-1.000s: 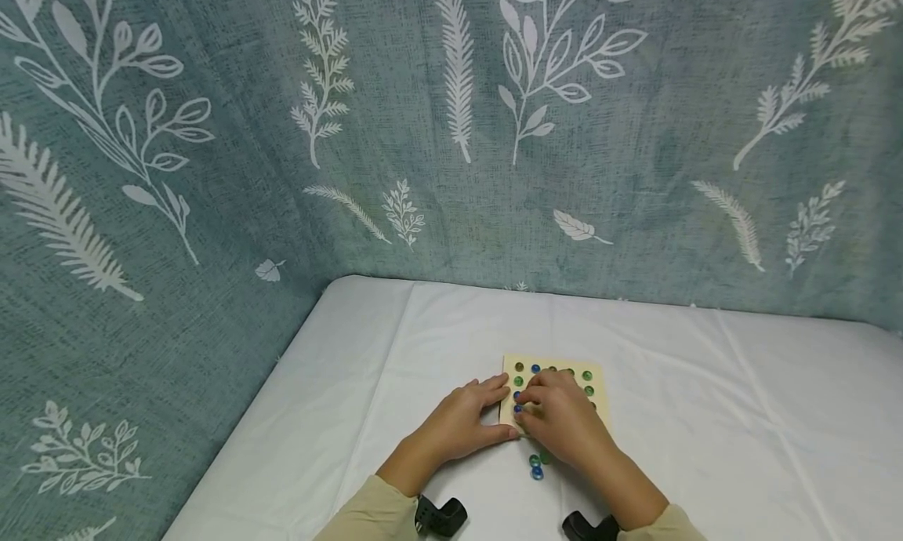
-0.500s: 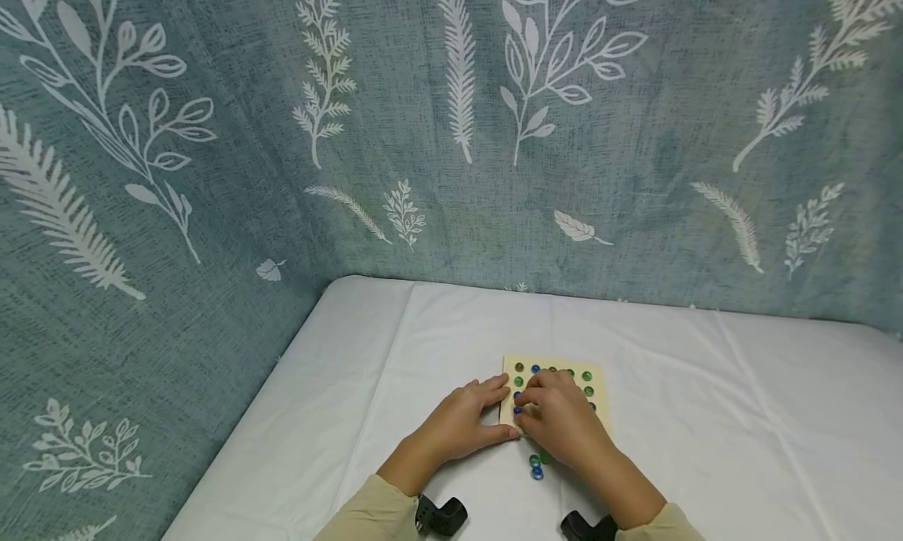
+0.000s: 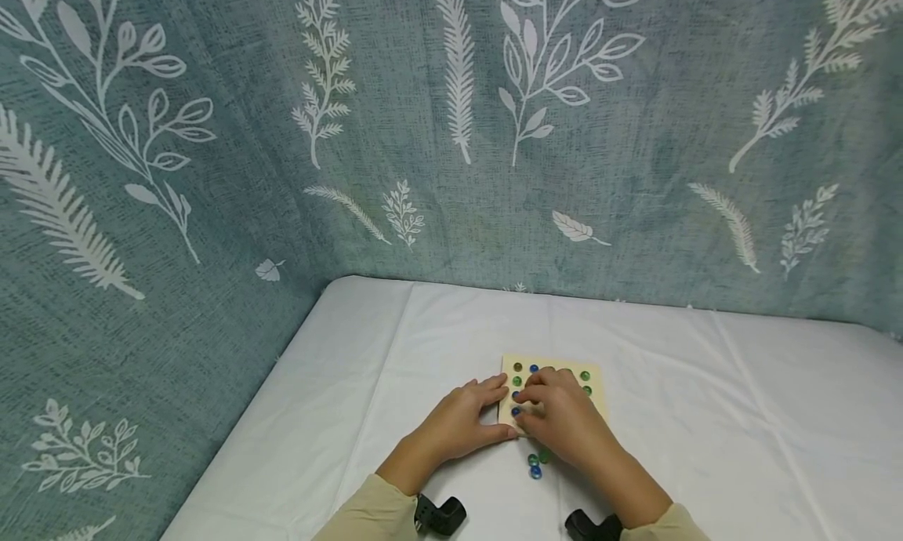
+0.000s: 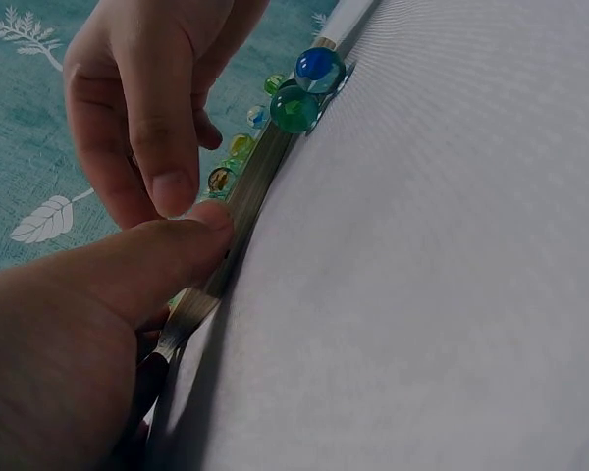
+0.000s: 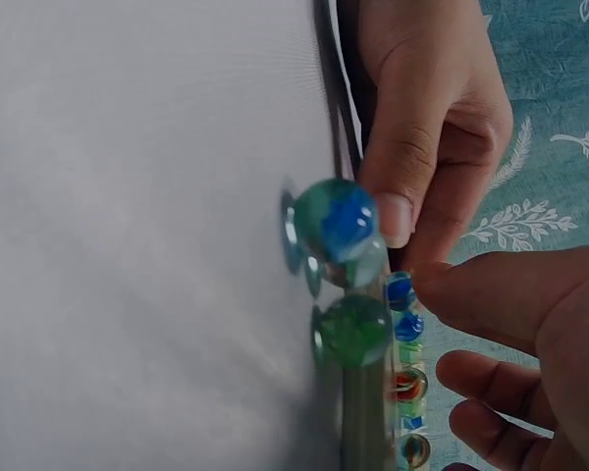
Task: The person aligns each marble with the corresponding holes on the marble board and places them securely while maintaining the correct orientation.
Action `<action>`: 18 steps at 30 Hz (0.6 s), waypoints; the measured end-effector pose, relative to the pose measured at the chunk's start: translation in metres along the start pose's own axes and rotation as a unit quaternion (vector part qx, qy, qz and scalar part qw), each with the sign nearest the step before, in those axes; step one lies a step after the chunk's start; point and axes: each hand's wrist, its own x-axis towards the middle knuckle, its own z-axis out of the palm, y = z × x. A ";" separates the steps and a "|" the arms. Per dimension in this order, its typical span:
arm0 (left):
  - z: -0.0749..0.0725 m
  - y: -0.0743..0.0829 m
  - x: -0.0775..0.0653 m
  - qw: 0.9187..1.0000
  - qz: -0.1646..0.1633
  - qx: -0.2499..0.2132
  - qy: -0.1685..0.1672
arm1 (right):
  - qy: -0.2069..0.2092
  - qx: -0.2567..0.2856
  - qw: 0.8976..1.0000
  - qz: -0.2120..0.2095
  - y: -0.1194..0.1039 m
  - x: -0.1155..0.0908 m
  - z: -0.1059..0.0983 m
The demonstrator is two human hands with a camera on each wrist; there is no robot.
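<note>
A pale square board (image 3: pixel 596 376) lies on the white cloth, with green, blue and brown glass marbles set in rows on it. My left hand (image 3: pixel 458 422) rests at its left side, fingers extended along the edge and thumb against the near edge (image 4: pixel 258 177). My right hand (image 3: pixel 564 415) is over the board, hiding its middle. Its thumb and forefinger bracket a blue marble (image 3: pixel 516 412) near the board's near left corner; in the right wrist view the thumb tip meets that blue marble (image 5: pixel 401 291). The other right fingers are bent.
Loose marbles lie in front of the board: a green one (image 3: pixel 545 456), a greenish one (image 3: pixel 532 460) and a blue one (image 3: pixel 535 472). Dark wrist devices (image 3: pixel 440 516) sit at both sleeves. A leaf-patterned teal curtain (image 3: pixel 451 133) stands behind and left of the white table (image 3: pixel 353 353).
Hardly anything moves. The blue marble by my right thumb shifts very slightly toward me, and the right fingers shift a little. My left hand stays where it was.
</note>
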 end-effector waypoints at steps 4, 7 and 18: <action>0.000 0.000 0.000 1.000 -0.003 0.001 0.000 | -0.005 0.026 1.000 0.016 -0.001 -0.003 -0.009; 0.000 0.001 0.000 1.000 -0.005 0.000 0.000 | -0.006 0.033 0.999 0.019 0.000 -0.007 -0.015; 0.001 0.003 0.001 1.000 -0.011 0.002 0.005 | -0.042 0.057 0.997 0.026 0.006 -0.026 -0.026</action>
